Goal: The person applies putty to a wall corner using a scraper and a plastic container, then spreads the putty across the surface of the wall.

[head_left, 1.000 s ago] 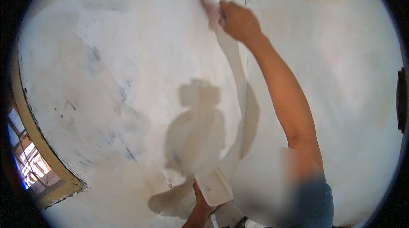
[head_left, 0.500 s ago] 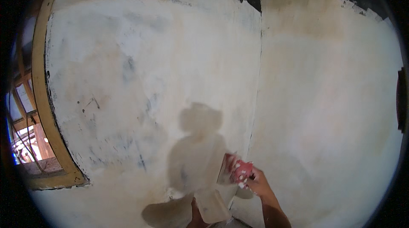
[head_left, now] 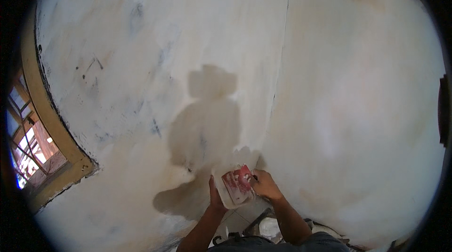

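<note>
My left hand (head_left: 216,197) grips the side of a pale, rectangular plastic tub (head_left: 229,203), its thumb along the outer wall. In my right hand (head_left: 266,185) is a red putty knife (head_left: 238,181), smeared with white putty. Its wide blade lies over the tub's opening, angled to the left. How much putty is in the tub I cannot tell, since the blade covers much of the inside.
Before me stands a patchy white wall (head_left: 117,110) with an inner corner at centre. A yellow-brown window frame (head_left: 70,158) with bars is at the left. Below my arms are floor tiles (head_left: 235,221) and a white-smeared container (head_left: 269,228).
The view has tilted downward. My right hand has brought the putty knife from beside the wall corner down and left to the tub, which my left hand still holds.
</note>
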Available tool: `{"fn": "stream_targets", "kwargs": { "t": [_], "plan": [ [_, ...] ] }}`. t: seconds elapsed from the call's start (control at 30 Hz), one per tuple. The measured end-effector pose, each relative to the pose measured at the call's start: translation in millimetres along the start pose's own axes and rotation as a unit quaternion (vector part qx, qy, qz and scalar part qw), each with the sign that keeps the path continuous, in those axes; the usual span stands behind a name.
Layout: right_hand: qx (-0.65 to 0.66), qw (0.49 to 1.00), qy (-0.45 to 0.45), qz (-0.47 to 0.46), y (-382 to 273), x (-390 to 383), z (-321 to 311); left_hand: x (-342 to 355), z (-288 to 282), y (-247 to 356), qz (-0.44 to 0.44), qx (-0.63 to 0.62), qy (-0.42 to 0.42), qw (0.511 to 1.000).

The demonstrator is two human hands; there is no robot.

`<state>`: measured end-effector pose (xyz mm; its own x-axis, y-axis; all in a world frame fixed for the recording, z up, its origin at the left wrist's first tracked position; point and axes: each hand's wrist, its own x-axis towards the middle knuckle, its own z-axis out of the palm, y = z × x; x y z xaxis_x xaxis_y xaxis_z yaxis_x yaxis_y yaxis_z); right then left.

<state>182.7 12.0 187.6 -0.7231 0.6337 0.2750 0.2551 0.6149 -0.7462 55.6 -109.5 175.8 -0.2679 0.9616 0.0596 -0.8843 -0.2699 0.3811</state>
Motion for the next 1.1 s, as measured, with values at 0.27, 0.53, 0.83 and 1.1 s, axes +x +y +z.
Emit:
{"fn": "stream_targets", "kwargs": {
  "t": [0.27, 0.53, 0.83, 1.1],
  "plan": [
    [0.055, 0.998, -0.015, -0.014, -53.3, -25.4, 8.7, -38.3, -16.8, 0.0, 0.020, -0.011, 0.033, 0.999],
    [0.270, 0.955, -0.052, 0.115, -50.4, -41.7, 18.6, -68.1, 11.9, 2.6, 0.061, 0.011, 0.058, 0.996],
    [0.515, 0.828, -0.010, 0.223, -90.2, -52.4, 0.3, -104.8, 13.8, 15.8, 0.067, -0.030, 0.065, 0.995],
    [0.565, 0.802, -0.040, 0.191, -106.3, -52.5, -1.9, -113.2, 14.4, 30.8, 0.153, 0.025, 0.044, 0.987]
  ]
}}
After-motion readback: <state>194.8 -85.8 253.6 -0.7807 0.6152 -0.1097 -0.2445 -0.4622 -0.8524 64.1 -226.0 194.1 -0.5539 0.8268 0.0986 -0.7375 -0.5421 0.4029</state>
